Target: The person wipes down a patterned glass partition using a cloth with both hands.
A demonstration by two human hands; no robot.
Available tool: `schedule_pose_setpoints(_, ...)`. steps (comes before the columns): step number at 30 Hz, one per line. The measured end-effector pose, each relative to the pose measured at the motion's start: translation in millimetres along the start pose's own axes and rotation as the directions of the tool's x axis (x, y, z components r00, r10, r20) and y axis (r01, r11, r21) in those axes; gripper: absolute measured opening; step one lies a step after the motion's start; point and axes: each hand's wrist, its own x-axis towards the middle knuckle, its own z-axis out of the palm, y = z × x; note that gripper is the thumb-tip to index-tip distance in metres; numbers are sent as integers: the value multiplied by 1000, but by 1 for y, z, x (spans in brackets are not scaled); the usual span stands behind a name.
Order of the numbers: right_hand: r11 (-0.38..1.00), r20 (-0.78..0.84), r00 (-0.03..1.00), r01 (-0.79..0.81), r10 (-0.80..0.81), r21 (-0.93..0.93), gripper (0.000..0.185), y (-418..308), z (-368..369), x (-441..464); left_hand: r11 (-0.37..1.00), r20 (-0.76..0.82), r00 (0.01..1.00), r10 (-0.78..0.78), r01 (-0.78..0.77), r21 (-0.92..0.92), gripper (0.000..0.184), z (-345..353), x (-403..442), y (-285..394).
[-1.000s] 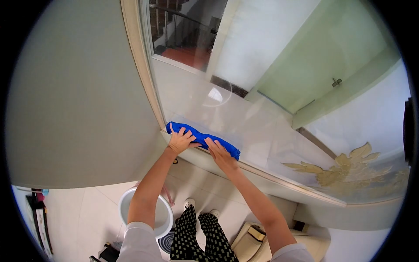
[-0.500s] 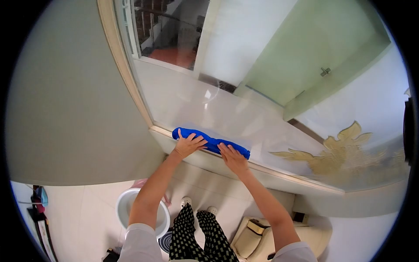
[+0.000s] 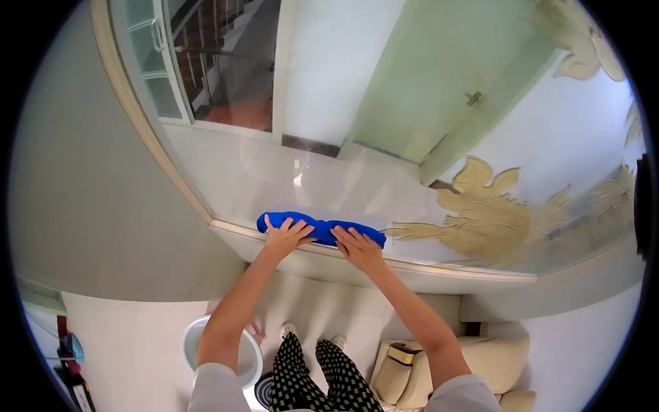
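Note:
A rolled blue cloth [image 3: 321,229] lies along the bottom edge of a clear glass pane [image 3: 329,175], just above its pale wooden frame [image 3: 453,271]. My left hand [image 3: 287,237] grips the cloth near its left end, fingers spread over the top of the roll. Nearer the right end, my right hand [image 3: 358,248] holds it with the fingers laid across it. Both hands press the roll against the glass, and the undersides of the fingers are partly hidden. The cloth's right end reaches the tip of a yellow flower design [image 3: 487,213] on the pane.
By my feet on the left stands a white bucket [image 3: 253,357]. A beige sofa [image 3: 498,350] is at the lower right. A grey panel [image 3: 89,185] rises on the left. Through the glass show a green door [image 3: 419,82] and a staircase [image 3: 220,55].
My view has turned to the right, bringing in more of the flower design. Both hands and the cloth appear slightly farther right along the frame, still gripping.

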Motion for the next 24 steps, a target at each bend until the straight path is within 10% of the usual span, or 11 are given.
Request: schedule_pose_setpoints(24,988,-95,993,-79,67,-130,49,51,-48,62,1000,25,1000,9,-9,10,36,-81,115,1)
